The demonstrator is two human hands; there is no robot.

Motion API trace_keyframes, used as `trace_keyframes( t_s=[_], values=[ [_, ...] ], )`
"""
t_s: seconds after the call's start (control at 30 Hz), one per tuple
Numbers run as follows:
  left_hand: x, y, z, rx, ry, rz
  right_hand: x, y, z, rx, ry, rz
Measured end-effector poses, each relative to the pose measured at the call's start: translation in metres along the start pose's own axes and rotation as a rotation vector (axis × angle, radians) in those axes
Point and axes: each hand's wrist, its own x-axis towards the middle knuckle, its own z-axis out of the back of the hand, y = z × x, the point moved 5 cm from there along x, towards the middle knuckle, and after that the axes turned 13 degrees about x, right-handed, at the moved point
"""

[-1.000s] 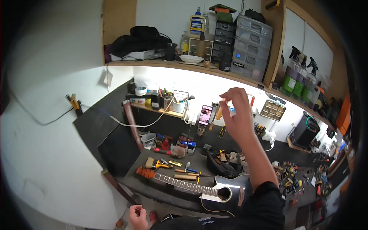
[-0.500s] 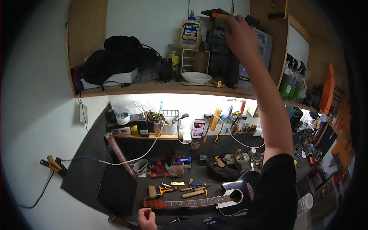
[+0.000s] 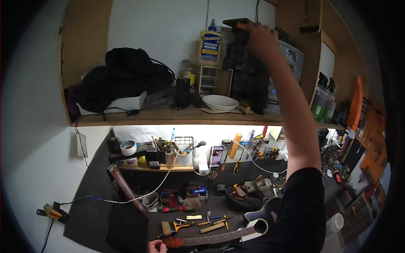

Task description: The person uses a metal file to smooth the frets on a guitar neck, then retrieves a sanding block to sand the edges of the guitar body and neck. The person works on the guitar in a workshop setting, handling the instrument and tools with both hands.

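Observation:
High on the shelf, my right hand [image 3: 262,39] is closed round the near edge of a flat dark green thing [image 3: 233,22] with an orange part. The green thing is above a dark drawer unit [image 3: 242,63], and its exact kind is hard to make out. Low in the view, my left hand [image 3: 157,246] has its fingers curled together beside the headstock of a black guitar [image 3: 173,242]. Whether anything is between those fingers is hidden. The guitar lies across the bench, its body partly covered by my right arm.
A glue bottle [image 3: 210,45], a white bowl [image 3: 220,102] and a black cloth bundle [image 3: 122,80] stand on the shelf [image 3: 177,119]. Below, a brush [image 3: 167,228], a wooden stick [image 3: 212,227] and a phone [image 3: 216,156] sit around the bench. A white cable [image 3: 158,189] crosses it.
The view has tilted upward, so the shelf and bench sit lower in it. My right hand stays at the green thing; my left hand stays near the headstock.

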Motion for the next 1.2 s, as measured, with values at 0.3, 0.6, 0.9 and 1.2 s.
trace_keyframes(
  t_s=[0.3,0.6,0.9,1.2],
  values=[
    [0.107,0.174,-0.005,0.023,0.436,0.483,-0.001,0.031,-0.026,0.003,-0.202,0.168],
    [0.002,-0.02,-0.021,0.102,0.08,-0.06,-0.001,0.018,-0.018,0.213,-0.258,0.039],
    [0.077,0.142,-0.009,-0.207,0.382,0.113,-0.001,-0.004,0.011,0.497,-0.219,0.062],
    [-0.008,-0.007,-0.018,0.002,0.062,-0.052,0.049,-0.036,0.037,0.482,0.33,-0.234]
  ],
)
